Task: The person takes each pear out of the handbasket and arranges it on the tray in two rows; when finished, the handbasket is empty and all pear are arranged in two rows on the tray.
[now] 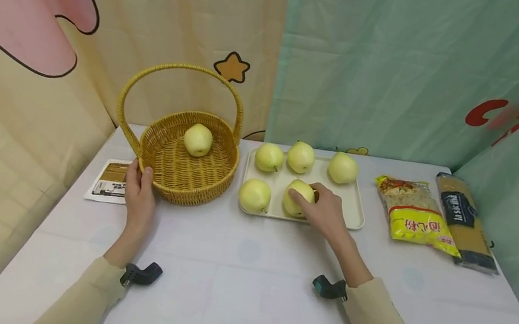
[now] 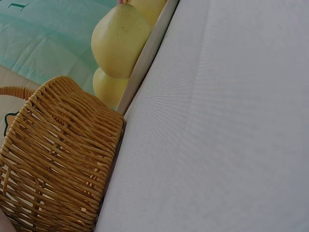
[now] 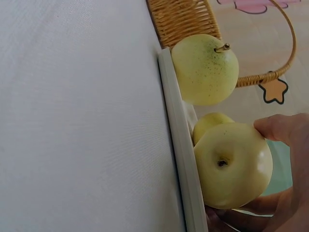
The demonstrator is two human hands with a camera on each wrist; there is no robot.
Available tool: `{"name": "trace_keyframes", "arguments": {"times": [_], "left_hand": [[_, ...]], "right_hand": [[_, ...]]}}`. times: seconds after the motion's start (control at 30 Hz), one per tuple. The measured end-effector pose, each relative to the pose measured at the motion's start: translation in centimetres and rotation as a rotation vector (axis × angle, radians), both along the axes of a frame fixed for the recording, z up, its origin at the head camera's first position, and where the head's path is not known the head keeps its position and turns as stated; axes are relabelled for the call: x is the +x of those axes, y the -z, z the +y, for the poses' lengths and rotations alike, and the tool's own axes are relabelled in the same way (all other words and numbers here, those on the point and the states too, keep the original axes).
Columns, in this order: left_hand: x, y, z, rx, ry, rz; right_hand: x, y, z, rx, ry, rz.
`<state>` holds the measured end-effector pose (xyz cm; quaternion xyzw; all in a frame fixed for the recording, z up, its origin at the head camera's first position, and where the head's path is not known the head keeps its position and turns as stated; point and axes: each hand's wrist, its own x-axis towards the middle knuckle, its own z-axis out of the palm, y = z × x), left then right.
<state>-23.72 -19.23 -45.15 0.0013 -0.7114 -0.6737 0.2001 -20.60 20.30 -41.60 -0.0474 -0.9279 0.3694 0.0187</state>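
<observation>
My left hand (image 1: 139, 196) rests against the left side of a wicker basket (image 1: 191, 196), near the foot of its tall handle. Its fingers are fairly straight along the outer wall, and only a sliver of it enters the left wrist view. One pale yellow-green pear (image 1: 198, 140) lies inside the basket. With thumb and fingers, my right hand (image 1: 326, 211) grips another pear (image 3: 234, 164) at the front of a cream tray (image 1: 356, 207). Several more pears sit on that tray, one of them the front-left pear (image 1: 255, 195). The gripped pear's dimpled end faces the right wrist camera.
Right of the tray lie a yellow food packet (image 1: 417, 215) and a dark-labelled noodle packet (image 1: 465, 221). A flat brown-and-white packet (image 1: 111, 181) is left of the basket. Patterned curtains (image 1: 386, 63) hang close behind the white-covered table (image 1: 233, 308).
</observation>
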Motion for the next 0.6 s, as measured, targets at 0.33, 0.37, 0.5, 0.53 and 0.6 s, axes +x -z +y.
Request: {"name": "trace_keyframes", "arguments": {"times": [0.33,0.37,0.5,0.53,0.6], "left_hand": [[0.06,-0.13,0.08,-0.015,-0.012,0.009],[0.03,-0.1,0.05,-0.016,-0.013,0.007],[-0.02,0.01,-0.01,-0.016,-0.014,0.003],[-0.02,0.01,0.0,-0.016,-0.014,0.004],[0.04,-0.03,0.03,-0.018,-0.013,0.006]], "right_hand": [[-0.04,-0.07,-0.3,0.0,0.032,0.032],[-0.03,-0.1,-0.3,-0.004,0.037,0.037],[0.11,-0.25,-0.27,-0.02,0.051,0.063],[0.14,-0.3,-0.27,-0.026,0.053,0.072],[0.21,-0.39,-0.27,-0.036,0.055,0.093]]}}
